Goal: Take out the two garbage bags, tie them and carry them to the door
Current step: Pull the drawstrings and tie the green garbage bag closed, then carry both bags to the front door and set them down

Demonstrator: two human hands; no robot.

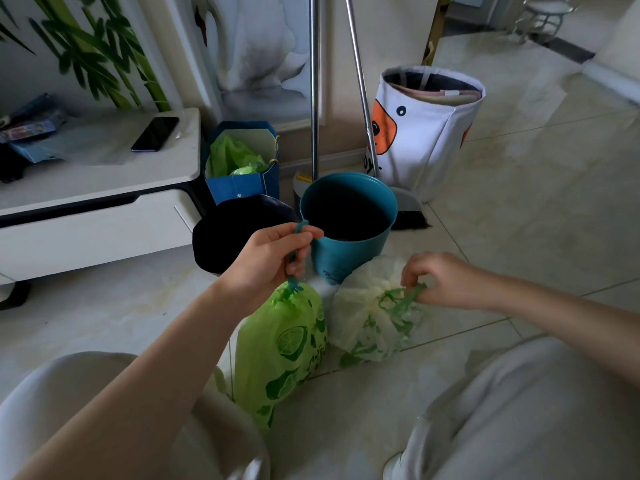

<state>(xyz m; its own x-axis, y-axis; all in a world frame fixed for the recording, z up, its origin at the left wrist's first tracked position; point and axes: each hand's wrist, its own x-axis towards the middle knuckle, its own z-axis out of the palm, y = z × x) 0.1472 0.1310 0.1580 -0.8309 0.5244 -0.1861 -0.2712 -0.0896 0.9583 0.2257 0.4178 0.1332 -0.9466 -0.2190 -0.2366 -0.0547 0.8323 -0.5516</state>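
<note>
Two garbage bags stand on the tiled floor between my knees. The bright green bag with lime prints is on the left, its mouth drawn closed; my left hand grips its green drawstring above the neck. The pale, translucent bag lies to its right, gathered at the top; my right hand pinches its green drawstring. Behind them sit a teal bin and a dark bin, both without a bag inside.
A white low cabinet with a phone stands at the left. A blue paper bag, two metal poles, a dustpan and a white fabric basket line the wall. Tiled floor stretches to the right.
</note>
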